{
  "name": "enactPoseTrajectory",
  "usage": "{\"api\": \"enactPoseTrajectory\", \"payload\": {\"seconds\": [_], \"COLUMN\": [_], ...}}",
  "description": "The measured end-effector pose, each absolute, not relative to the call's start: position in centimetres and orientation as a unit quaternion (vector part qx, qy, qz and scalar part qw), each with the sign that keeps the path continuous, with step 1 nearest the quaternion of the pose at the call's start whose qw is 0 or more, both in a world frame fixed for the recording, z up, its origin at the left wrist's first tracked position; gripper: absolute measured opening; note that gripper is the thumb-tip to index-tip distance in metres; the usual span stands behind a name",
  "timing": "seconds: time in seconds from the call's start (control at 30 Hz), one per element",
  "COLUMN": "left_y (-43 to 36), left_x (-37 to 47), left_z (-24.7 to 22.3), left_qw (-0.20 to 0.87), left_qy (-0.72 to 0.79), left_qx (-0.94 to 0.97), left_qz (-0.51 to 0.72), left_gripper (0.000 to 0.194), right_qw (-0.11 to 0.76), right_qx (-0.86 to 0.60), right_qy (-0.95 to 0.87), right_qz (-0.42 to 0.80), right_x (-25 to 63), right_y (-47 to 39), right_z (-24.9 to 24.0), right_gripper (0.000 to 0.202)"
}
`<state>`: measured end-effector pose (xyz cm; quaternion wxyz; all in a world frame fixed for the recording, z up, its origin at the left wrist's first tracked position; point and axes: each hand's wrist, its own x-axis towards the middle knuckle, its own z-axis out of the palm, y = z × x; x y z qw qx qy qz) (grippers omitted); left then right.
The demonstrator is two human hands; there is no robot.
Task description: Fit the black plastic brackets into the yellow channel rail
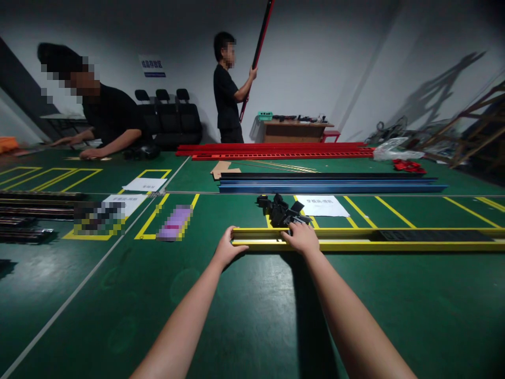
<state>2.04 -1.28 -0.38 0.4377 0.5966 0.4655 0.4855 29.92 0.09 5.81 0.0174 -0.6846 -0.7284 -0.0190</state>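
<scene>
A long yellow rail (pixel 402 245) with an open channel lies across the green table in front of me. My left hand (pixel 231 247) is wrapped around its left end, thumb on the near side. My right hand (pixel 303 238) is over the channel a little further right, fingers curled down into it. What those fingers pinch, if anything, is hidden or too small to name. Just behind the rail, close to my right fingertips, sits a pile of small black parts (pixel 278 210). Further right, a dark strip (pixel 430 235) shows inside the channel.
Blue rails (pixel 331 188) and red rails (pixel 276 150) lie further back. A labelled paper sheet (pixel 321 206) is behind my rail. Dark bars (pixel 35 210) lie at left. One co-worker (pixel 226 95) holds a tall red-black rail (pixel 258 52); another person (pixel 114 116) leans over the table.
</scene>
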Motion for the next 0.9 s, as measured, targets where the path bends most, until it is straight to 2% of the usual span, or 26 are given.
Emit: {"api": "enactPoseTrajectory", "payload": {"seconds": [0.9], "left_y": [-1.3], "left_x": [2.21], "left_z": [-0.14], "left_qw": [0.432], "left_qy": [0.468], "left_qx": [0.596], "left_qz": [0.489], "left_gripper": [0.073], "right_qw": [0.021], "right_qx": [-0.687], "right_qy": [-0.726], "right_qz": [-0.032], "right_x": [29.75], "right_y": [-0.14], "right_z": [5.99], "right_gripper": [0.043]}}
